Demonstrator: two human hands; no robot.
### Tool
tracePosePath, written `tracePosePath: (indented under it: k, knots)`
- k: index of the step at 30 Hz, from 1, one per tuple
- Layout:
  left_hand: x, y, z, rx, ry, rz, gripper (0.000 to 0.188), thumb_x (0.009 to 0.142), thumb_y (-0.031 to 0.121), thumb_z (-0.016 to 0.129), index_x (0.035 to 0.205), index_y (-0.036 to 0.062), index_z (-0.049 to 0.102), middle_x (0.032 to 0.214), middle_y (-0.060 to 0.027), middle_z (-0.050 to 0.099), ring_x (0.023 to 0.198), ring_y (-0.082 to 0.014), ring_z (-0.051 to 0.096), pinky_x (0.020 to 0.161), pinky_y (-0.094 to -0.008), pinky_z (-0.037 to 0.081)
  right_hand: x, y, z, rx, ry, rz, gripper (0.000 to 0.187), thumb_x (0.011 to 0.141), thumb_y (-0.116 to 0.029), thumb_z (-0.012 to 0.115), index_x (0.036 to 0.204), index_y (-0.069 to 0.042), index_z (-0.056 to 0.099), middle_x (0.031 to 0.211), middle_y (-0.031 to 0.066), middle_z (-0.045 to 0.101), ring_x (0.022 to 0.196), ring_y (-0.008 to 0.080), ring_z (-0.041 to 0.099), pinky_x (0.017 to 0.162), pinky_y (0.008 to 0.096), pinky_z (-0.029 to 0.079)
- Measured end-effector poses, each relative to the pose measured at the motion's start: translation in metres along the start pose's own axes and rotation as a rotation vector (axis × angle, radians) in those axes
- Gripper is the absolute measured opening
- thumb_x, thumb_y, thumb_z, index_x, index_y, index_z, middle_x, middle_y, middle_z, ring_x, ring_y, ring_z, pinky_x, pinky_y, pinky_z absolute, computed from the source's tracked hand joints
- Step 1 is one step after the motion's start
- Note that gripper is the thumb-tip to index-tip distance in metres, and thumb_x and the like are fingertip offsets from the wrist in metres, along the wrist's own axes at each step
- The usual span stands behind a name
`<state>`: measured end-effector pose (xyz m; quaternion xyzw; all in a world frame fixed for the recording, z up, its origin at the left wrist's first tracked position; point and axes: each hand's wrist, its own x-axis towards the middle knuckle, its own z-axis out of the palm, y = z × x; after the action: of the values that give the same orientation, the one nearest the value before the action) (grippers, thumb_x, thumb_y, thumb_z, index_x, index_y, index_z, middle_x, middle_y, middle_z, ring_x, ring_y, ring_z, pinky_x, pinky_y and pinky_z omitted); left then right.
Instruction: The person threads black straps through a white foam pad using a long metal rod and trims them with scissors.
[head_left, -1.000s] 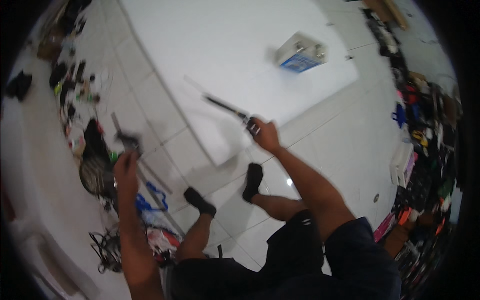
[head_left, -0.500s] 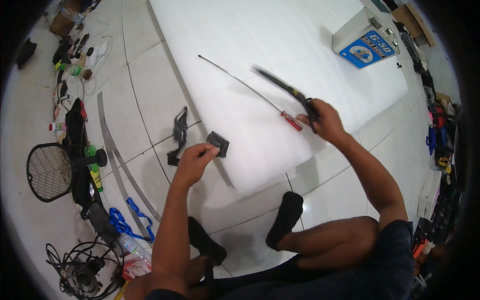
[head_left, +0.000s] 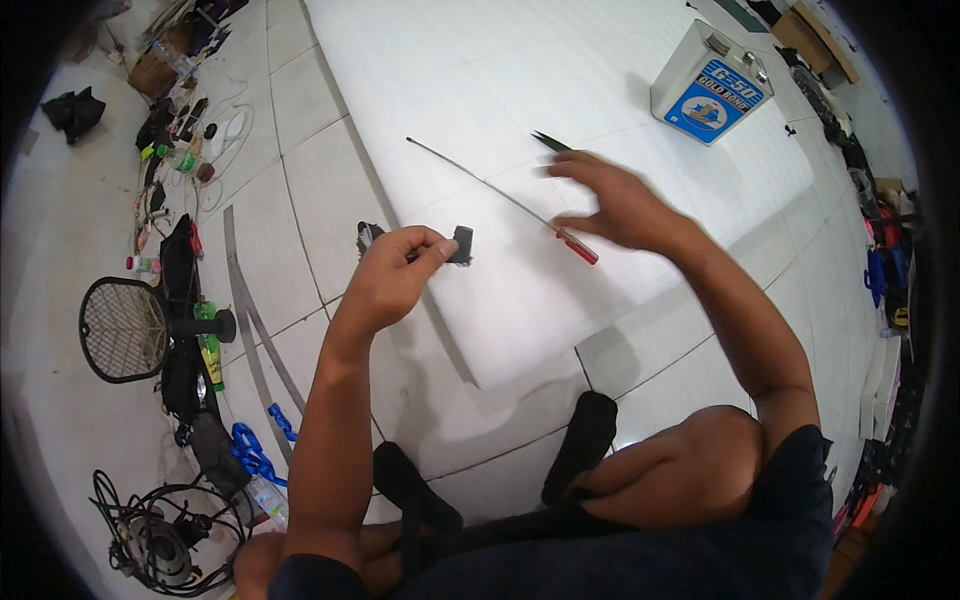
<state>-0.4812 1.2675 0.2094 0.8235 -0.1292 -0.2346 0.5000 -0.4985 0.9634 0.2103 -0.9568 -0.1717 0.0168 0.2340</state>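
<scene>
My left hand is closed, pinching a small dark flat piece between thumb and fingertips over the left edge of the white foam-like sheet. A bit of another dark scrap shows behind that hand. My right hand, slightly blurred, has its fingers apart above the sheet. Beyond its fingertips lie the dark blade tips of the scissors; the hand hides the rest. Near its thumb lies a long screwdriver with a red handle, its thin shaft pointing far left.
A metal can with a blue label stands on the sheet at far right. On the tiled floor at left lie grey strips, a blue strap, a black racket-shaped mesh, bottles and a cabled tool. Clutter lines the right wall.
My right hand has opened and let go of the scissors, which now lie on the sheet beneath it. My left hand has lifted the dark piece slightly up and right.
</scene>
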Motion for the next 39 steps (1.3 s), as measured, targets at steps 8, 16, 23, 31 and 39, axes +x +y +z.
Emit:
tracePosePath:
  k: [8,16,23,31,39]
  knots:
    - [-0.002,-0.029,-0.003,-0.108,-0.002,-0.086,0.028,0.097,0.027,0.06,0.094,-0.0002,0.069,0.071,0.0019,0.056,0.068,-0.0066,0.047,0.062,-0.0242,0.037,0.015,-0.08,0.06,0.69,-0.085,0.118,0.032,0.093,-0.025,0.065,0.114,0.0,0.067,0.085,0.0142,0.071,0.075,0.0196,0.065,0.073,0.0327,0.05]
    - [-0.017,-0.098,0.024,-0.208,-0.071,-0.09,0.028,0.096,0.031,0.062,0.092,0.0039,0.07,0.064,0.0057,0.049,0.058,-0.0066,0.042,0.054,-0.0271,0.036,0.007,-0.058,0.092,0.829,-0.321,0.362,0.027,0.091,-0.025,0.07,0.104,-0.002,0.073,0.076,0.0027,0.065,0.069,0.0088,0.056,0.06,0.0254,0.046]
    - [-0.019,-0.123,0.058,-0.058,0.007,-0.366,0.05,0.085,0.051,0.069,0.077,0.0021,0.063,0.062,0.0015,0.05,0.057,-0.0094,0.046,0.053,-0.0284,0.039,-0.002,-0.04,0.136,0.505,-0.207,0.252,0.016,0.089,-0.02,0.07,0.092,-0.004,0.071,0.078,0.0066,0.068,0.066,0.0155,0.06,0.06,0.0305,0.048]
    - [-0.004,-0.172,0.086,-0.162,0.326,-0.511,0.082,0.071,0.057,0.079,0.109,-0.013,0.057,0.083,-0.0131,0.064,0.067,-0.017,0.059,0.059,-0.0308,0.048,0.017,-0.056,0.151,0.17,-0.321,0.218,0.019,0.082,-0.023,0.069,0.09,-0.006,0.069,0.087,0.0132,0.07,0.086,0.0318,0.068,0.076,0.0428,0.053]
    - [0.008,-0.148,0.072,-0.291,0.065,-0.61,0.085,0.069,0.046,0.08,0.124,-0.0112,0.051,0.104,-0.0176,0.064,0.095,-0.0224,0.061,0.076,-0.0294,0.049,0.023,-0.033,0.1,0.073,-0.129,0.248,0.051,0.081,-0.041,0.077,0.116,-0.01,0.057,0.09,0.0122,0.066,0.081,0.0268,0.066,0.074,0.0398,0.052]
